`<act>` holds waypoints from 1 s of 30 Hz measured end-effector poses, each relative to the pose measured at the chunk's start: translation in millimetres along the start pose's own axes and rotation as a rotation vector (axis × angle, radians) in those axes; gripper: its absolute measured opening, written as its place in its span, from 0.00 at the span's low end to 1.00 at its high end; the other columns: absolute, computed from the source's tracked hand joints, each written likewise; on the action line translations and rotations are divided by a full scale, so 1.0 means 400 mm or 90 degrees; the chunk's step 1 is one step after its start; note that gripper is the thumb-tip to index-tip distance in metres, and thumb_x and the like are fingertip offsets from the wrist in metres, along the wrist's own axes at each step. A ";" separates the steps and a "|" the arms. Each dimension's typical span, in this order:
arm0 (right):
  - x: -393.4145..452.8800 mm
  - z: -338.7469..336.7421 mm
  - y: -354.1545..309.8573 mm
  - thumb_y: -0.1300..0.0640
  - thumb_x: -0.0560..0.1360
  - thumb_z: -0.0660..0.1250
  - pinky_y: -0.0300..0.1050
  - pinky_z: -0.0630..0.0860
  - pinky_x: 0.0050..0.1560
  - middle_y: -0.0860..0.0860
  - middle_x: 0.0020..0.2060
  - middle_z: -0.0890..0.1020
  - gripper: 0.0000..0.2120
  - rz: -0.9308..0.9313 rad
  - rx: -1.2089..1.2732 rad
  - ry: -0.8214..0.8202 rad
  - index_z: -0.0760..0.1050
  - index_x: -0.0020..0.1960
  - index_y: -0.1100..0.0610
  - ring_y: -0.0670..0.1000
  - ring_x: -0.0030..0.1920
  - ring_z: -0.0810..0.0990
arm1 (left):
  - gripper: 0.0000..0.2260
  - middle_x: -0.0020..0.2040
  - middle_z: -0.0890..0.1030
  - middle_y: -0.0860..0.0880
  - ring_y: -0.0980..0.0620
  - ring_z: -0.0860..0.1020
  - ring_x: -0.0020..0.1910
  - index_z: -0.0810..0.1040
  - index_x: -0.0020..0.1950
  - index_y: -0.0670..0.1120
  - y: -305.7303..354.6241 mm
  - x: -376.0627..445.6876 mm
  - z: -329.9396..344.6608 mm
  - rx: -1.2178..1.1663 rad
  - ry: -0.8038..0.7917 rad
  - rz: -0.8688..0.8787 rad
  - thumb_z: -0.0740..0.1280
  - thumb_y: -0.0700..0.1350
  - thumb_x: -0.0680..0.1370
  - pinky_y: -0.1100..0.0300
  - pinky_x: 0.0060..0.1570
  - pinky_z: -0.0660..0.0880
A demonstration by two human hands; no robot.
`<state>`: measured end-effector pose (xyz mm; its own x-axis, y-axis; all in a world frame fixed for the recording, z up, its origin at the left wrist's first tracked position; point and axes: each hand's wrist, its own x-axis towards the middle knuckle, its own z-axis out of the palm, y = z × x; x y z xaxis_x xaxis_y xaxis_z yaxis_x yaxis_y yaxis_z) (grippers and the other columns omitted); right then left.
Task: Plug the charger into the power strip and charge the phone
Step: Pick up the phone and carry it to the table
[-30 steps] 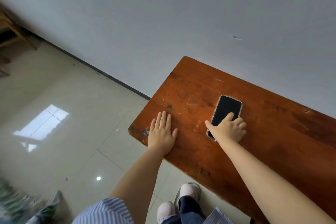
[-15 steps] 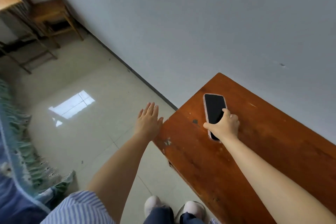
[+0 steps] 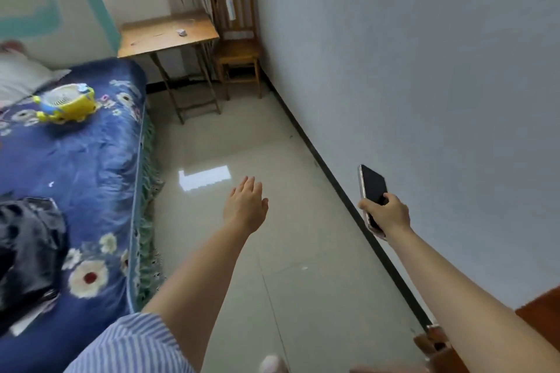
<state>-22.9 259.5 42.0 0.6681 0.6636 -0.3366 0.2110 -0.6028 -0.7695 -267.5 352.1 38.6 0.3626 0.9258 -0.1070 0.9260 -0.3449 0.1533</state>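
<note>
My right hand (image 3: pixel 386 215) grips a black-screened phone (image 3: pixel 372 188) in a light case and holds it up in the air, in front of the grey wall. My left hand (image 3: pixel 245 206) hangs empty over the tiled floor, fingers stretched out and slightly apart. A small white object (image 3: pixel 181 32) lies on the far wooden table (image 3: pixel 145 39); I cannot tell what it is. No power strip or cable shows.
A bed with a blue flowered cover (image 3: pixel 75 175) fills the left side, carrying a yellow fan (image 3: pixel 65 101) and a dark bag (image 3: pixel 27 248). A wooden chair (image 3: pixel 238 48) stands by the wall. A corner of the reddish table (image 3: pixel 542 312) is at lower right.
My right hand lifted the phone off the reddish table. My view swung left, away from the table and into the room. My left hand left the table edge and now hangs over the floor.
</note>
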 end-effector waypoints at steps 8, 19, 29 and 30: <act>0.139 0.311 -0.347 0.53 0.65 0.70 0.45 0.70 0.41 0.62 0.52 0.77 0.13 -0.090 -0.098 -0.070 0.71 0.43 0.60 0.60 0.48 0.74 | 0.17 0.70 0.66 0.43 0.46 0.59 0.73 0.66 0.65 0.39 -0.335 0.248 -0.138 0.034 0.031 -0.090 0.55 0.45 0.79 0.54 0.69 0.60; 0.534 0.652 -0.778 0.43 0.57 0.66 0.43 0.68 0.42 0.60 0.52 0.76 0.22 -0.227 -0.251 -0.153 0.71 0.44 0.57 0.57 0.50 0.70 | 0.12 0.63 0.72 0.44 0.46 0.66 0.66 0.71 0.58 0.39 -0.545 0.798 -0.268 0.059 0.049 -0.134 0.58 0.40 0.75 0.55 0.61 0.67; 0.904 0.949 -1.245 0.47 0.64 0.69 0.48 0.74 0.50 0.61 0.56 0.73 0.23 -0.308 -0.299 -0.157 0.72 0.52 0.60 0.61 0.57 0.72 | 0.13 0.63 0.73 0.43 0.46 0.66 0.66 0.71 0.59 0.39 -0.796 1.303 -0.428 0.070 0.107 -0.197 0.59 0.42 0.77 0.53 0.62 0.67; 0.945 0.990 -1.291 0.46 0.64 0.68 0.49 0.74 0.49 0.61 0.56 0.74 0.22 -0.308 -0.298 -0.159 0.72 0.52 0.60 0.61 0.57 0.73 | 0.13 0.63 0.73 0.43 0.46 0.67 0.66 0.72 0.59 0.40 -0.833 1.357 -0.444 0.074 0.117 -0.199 0.58 0.42 0.77 0.53 0.62 0.67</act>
<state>-162.0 997.1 97.4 0.2510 0.9523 -0.1737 0.7637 -0.3051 -0.5690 -397.9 997.1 104.0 0.0449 0.9978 0.0490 0.9985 -0.0463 0.0282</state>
